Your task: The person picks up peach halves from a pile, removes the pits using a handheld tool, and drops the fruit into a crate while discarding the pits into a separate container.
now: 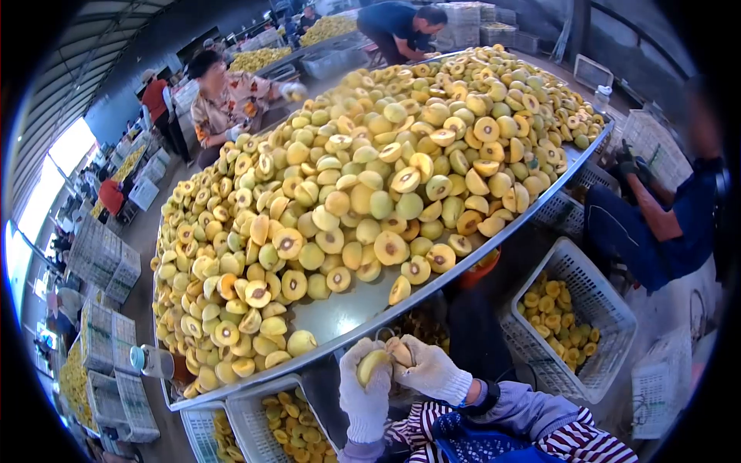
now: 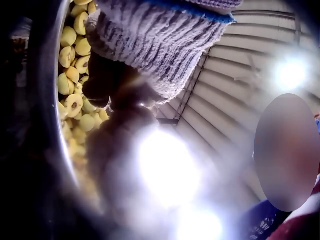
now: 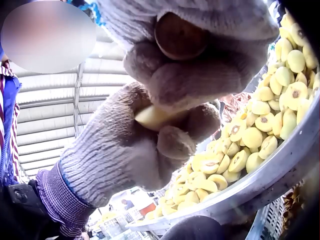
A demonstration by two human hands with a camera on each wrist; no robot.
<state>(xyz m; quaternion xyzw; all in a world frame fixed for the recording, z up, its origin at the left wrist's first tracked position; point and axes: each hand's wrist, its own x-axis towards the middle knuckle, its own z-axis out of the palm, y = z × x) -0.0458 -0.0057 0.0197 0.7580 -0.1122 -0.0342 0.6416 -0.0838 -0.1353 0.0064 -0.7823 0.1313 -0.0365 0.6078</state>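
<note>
Both hands wear white knit gloves and meet in front of the person, at the metal table's near edge. My left hand (image 1: 364, 397) grips a yellow peach half (image 1: 373, 367), its fingers curled round it; the peach half (image 3: 156, 118) shows pale between the gloved fingers in the right wrist view. Close against it, my right hand (image 1: 434, 372) holds a small tool with a brown rounded handle (image 3: 179, 36) and a thin metal loop (image 1: 384, 333). In the left wrist view the glove cuff (image 2: 155, 47) shows, while the fingers are dark and blurred by glare.
A large heap of halved peaches (image 1: 363, 193) covers the table (image 1: 332, 318). Crates holding peach halves stand below: a white crate (image 1: 610, 339) at right, a grey crate (image 1: 251, 417) at left. A capped bottle (image 1: 154, 361) is at the left edge. Other people (image 1: 231, 96) work around.
</note>
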